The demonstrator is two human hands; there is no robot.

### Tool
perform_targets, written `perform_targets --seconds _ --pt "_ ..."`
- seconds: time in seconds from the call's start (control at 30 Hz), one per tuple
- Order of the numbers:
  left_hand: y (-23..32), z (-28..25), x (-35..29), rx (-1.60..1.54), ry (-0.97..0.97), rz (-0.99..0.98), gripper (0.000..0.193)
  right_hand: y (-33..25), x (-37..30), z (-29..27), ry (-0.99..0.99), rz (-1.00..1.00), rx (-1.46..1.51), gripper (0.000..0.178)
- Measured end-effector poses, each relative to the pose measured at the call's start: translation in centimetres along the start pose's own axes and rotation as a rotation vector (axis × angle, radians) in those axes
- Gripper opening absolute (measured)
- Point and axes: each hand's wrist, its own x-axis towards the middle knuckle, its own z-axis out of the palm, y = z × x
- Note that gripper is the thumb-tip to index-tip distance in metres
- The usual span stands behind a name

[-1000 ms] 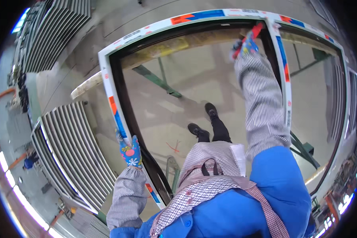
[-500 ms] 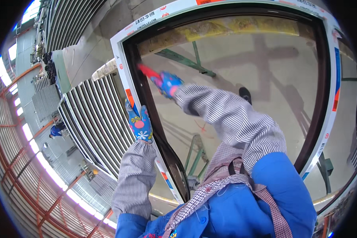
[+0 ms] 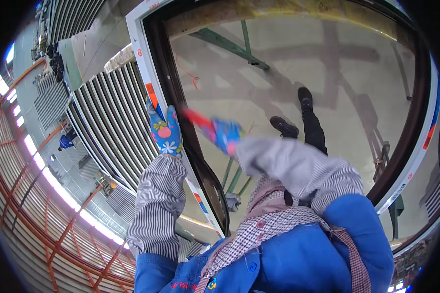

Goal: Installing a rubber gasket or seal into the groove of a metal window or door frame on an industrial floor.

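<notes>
At the far left of the frame, orange railings (image 3: 19,195) curve along the rim, with a distant person in blue (image 3: 66,141) among them. Just right of these stands a rack of long grey slats (image 3: 107,132), leaning up toward the upper left. Next comes a large white window frame (image 3: 146,73) with a dark inner edge and orange and blue marks; it runs from the top left down to the lower middle, then curves round the right side of the picture. The left hand (image 3: 164,131), in a blue flowered glove with a striped sleeve, is wrapped around the frame's left bar and grips it. Just to its right, near the centre, the right hand (image 3: 225,134), in a blue and red glove, is blurred; whether it is closed on anything cannot be told. Through the frame, in the middle right, the person's black shoes (image 3: 291,117) stand on a pale floor (image 3: 278,63). A blue jacket and checked apron fill the bottom.
</notes>
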Motion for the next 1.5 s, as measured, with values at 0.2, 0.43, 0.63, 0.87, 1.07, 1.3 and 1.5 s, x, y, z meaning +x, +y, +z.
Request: perform_targets --seconds 0.2,0.43,0.63,0.87,1.07,1.3,1.5 --pt "0.5 0.0 0.2 0.011 -0.009 0.051 0.057 -4.8 12.0 -4.7 0.203 0.054 0.063 0.049" --pt "0.1 -0.5 0.0 -0.166 -0.067 -0.046 0.057 6.7 -13.1 9.4 -0.431 0.269 -0.065 0.034" --pt "-9.2 -0.8 -8.9 -0.207 0.053 0.195 0.058 10.4 -13.8 12.6 -0.041 0.261 0.058 0.026" --pt "-16.5 -5.1 -33.1 -0.268 -0.209 -0.338 0.061 12.3 -18.0 19.1 0.084 0.218 0.464 0.034" --pt "-19.5 -5.6 -39.1 -0.531 -0.148 -0.388 0.073 9.1 -19.8 20.7 0.187 0.156 0.177 0.032" --pt "-17.4 -5.9 -37.6 -0.421 -0.095 -0.250 0.074 7.1 -19.2 22.6 0.261 0.064 0.102 0.032" --pt "-17.2 -5.4 -37.0 -0.331 -0.030 -0.357 0.064 7.7 -18.5 23.6 0.271 0.105 0.161 0.035"
